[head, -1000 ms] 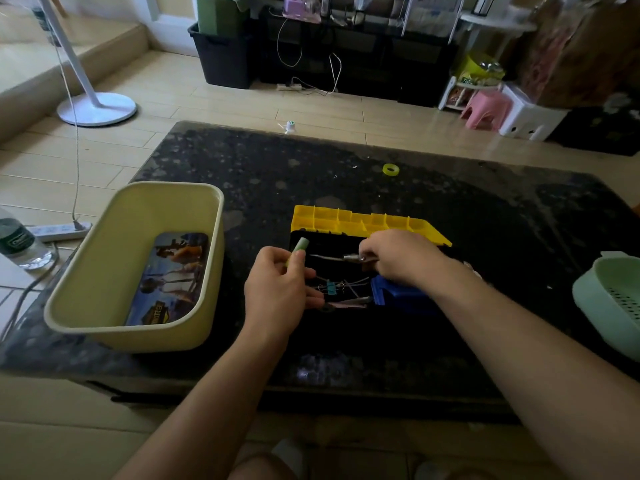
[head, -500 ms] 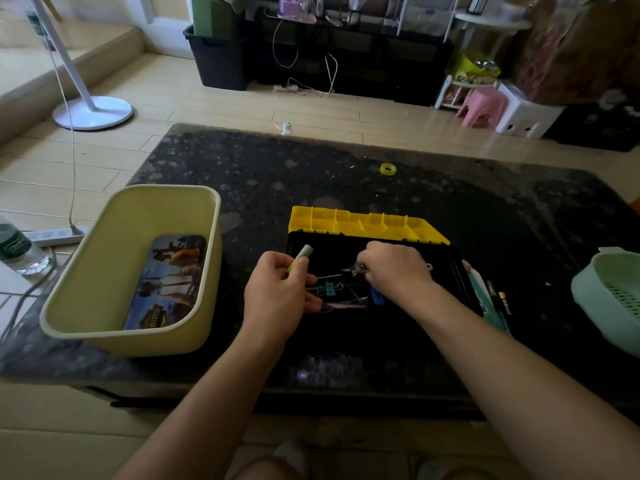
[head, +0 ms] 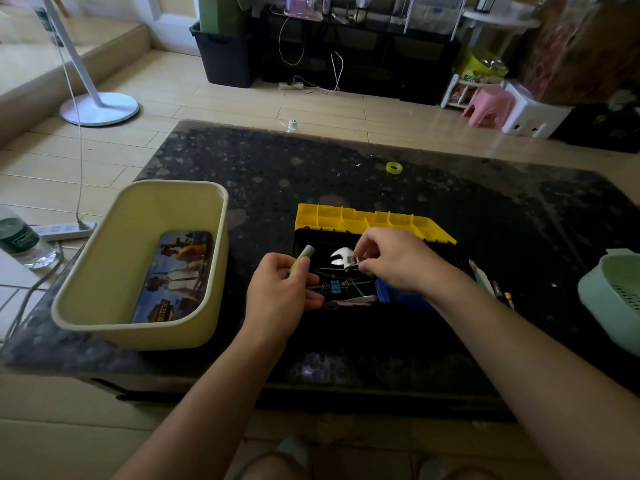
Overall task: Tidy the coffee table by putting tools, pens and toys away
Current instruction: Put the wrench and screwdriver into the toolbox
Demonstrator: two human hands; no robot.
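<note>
Your right hand (head: 398, 261) has its grip pinched narrow on the wrench (head: 341, 256) over the open toolbox (head: 325, 239), so you look to be stowing tools. Next, set it flat on the far side, because just nearer than the grip a binder clip (head: 334, 285), scissors (head: 353, 300) and a blue box (head: 398, 294) crowd the bottom. Left of that grip your left hand (head: 280, 292) is curled round a green pen (head: 304, 256), likely bound for the yellow tub (head: 145, 327) further left, while loose pens (head: 498, 289) lie to the right and a tape roll (head: 393, 167) lies well beyond on the worktop (head: 242, 161).

Bin (head: 114, 258) left of toolbox (head: 363, 220) on table (head: 311, 168); basket (head: 602, 292) right; tape roll (head: 394, 167) behind.
</note>
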